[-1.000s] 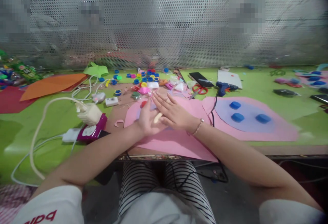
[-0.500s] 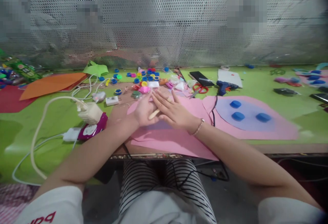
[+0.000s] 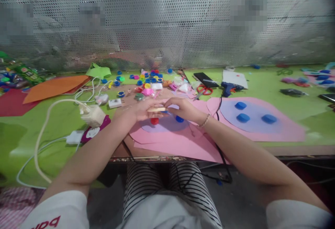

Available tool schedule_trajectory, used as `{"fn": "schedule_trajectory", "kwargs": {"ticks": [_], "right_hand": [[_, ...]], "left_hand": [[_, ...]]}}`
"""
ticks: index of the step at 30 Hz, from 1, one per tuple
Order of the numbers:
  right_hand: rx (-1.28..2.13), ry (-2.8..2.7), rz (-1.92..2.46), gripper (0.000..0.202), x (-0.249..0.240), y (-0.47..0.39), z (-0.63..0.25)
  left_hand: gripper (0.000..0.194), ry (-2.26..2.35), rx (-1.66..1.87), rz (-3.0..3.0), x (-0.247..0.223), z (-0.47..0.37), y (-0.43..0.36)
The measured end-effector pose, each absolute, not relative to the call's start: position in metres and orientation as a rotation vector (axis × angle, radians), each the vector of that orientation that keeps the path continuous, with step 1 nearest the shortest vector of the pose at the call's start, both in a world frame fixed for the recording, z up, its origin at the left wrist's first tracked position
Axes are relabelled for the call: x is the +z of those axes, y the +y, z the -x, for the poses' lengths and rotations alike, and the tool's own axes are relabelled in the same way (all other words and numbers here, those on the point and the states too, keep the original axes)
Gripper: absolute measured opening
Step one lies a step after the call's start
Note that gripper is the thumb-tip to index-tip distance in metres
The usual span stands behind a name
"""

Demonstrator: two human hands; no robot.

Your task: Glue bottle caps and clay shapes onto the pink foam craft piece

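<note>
A pale yellow, elongated piece (image 3: 156, 109) lies across the fingers of my left hand (image 3: 143, 111), which are partly curled under it. The fingertips of my right hand (image 3: 180, 108) bend down onto the right end of that piece. Below my hands, a pale purple shape (image 3: 167, 125) rests on pink paper (image 3: 178, 143). A red cap (image 3: 154, 121) is near my left fingers and a blue cap (image 3: 179, 118) sits under my right hand. Another bit of blue shows between the two hands, partly hidden.
To the right, pink paper (image 3: 288, 131) carries a purple shape with blue caps (image 3: 243, 118). Behind it lie a blue glue gun (image 3: 230, 88), orange scissors (image 3: 204, 89) and a black phone (image 3: 205, 80). Plugs and cables surround a purple power bank (image 3: 91, 134) at left.
My palms have come apart from around the yellow piece, which now lies level. My right hand has lifted and curled its fingers. The red and blue caps below have come into view.
</note>
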State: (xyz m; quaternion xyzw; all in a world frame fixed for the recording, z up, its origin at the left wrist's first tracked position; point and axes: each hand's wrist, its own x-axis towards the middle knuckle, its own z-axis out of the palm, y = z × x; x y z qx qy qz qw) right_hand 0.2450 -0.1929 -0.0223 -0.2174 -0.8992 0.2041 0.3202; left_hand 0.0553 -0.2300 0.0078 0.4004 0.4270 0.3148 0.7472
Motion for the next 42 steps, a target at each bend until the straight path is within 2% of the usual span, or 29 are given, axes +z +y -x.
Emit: {"fn": "schedule_trajectory", "kwargs": {"ticks": [6, 14, 21, 32, 42], "right_hand": [[0.631, -2.27, 0.875, 0.01, -0.026, -0.191, -0.245], [0.725, -2.301, 0.964, 0.009, -0.028, -0.198, -0.238], [0.752, -2.323, 1.064, 0.013, -0.03, -0.199, -0.239], [0.784, -2.27, 1.133, 0.009, -0.031, -0.195, -0.242], [0.765, -2.297, 1.133, 0.008, -0.033, -0.191, -0.245]], "left_hand": [[0.015, 1.305, 0.942, -1.147, 0.001, -0.05, -0.224], [0.016, 1.455, 0.963, -1.327, -0.015, -0.053, -0.214], [0.025, 1.584, 0.906, -1.556, -0.019, -0.046, -0.21], [0.027, 1.636, 0.898, -1.818, -0.027, -0.044, -0.21], [0.016, 1.575, 0.954, -1.883, -0.037, -0.041, -0.204]]}}
